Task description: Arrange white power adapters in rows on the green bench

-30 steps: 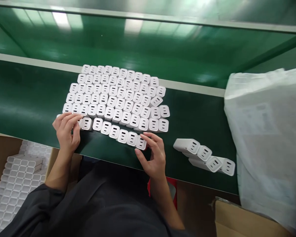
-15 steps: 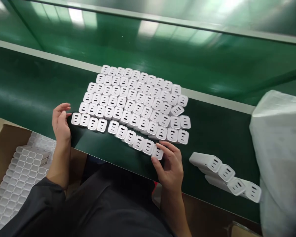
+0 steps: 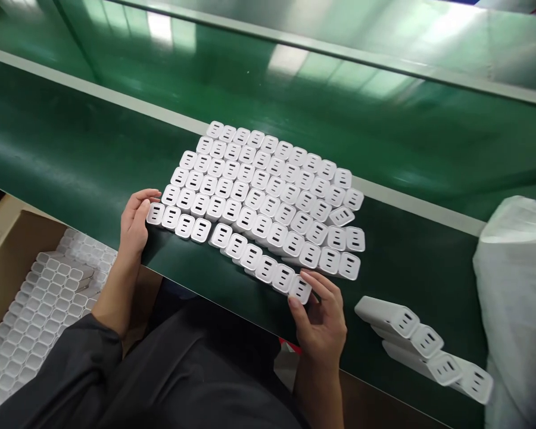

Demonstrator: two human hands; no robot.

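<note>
A block of several rows of white charger housings stands upright on the green belt, slotted faces up. The nearest row is crooked and split off from the block. My left hand rests flat against the left end of that row, fingers together and stretched. My right hand curls its fingers against the row's right end piece. Neither hand has lifted anything.
Three or so housings lie on their sides at the right on the belt. A white plastic bag bulges at the right edge. A cardboard box with white trays of cells sits below left. A pale rail runs behind the block.
My left hand moved back in against the left end of the near row. The camera view shifted, sliding the whole scene rightward and down. The near row stays crooked.
</note>
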